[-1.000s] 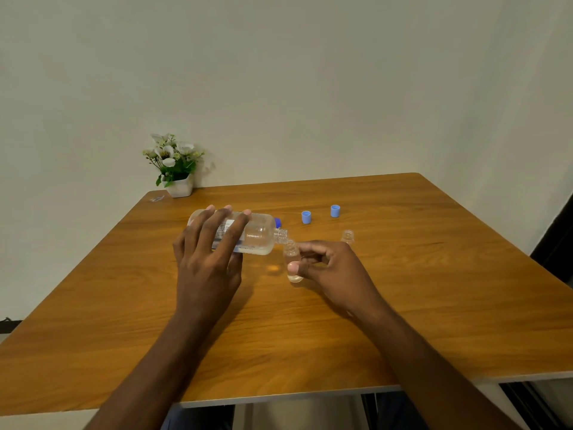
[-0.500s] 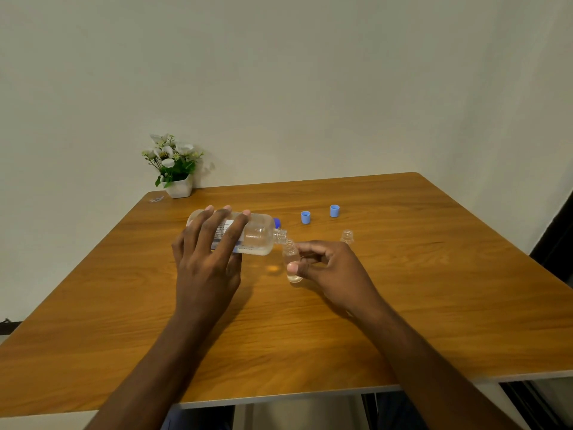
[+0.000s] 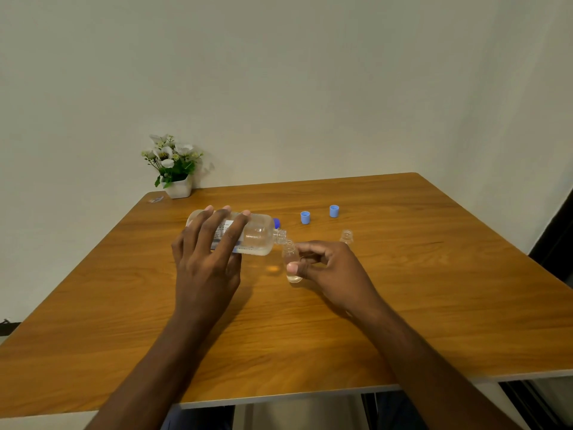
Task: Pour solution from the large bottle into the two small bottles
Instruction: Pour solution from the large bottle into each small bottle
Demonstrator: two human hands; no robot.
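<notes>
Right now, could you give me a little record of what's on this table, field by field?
Left hand: grips large bottle, tipped nearly flat
Right hand: holds small bottle under large bottle's mouth
Fill: seemingly a little liquid in the held bottle's base
Other small bottle: upright on table, uncapped
Blue caps: two, loose on table
Far corner: potted flowers

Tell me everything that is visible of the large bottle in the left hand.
The large bottle looks like clear plastic, with a white printed label on its side. It has no cap, and its threaded neck is bare. It is tipped almost level above the table, neck pointing right at the mouth of the small bottle; whether the two touch cannot be told. Clear liquid lies along its lower side. The left hand grips it from above, fingers across the label.
</notes>
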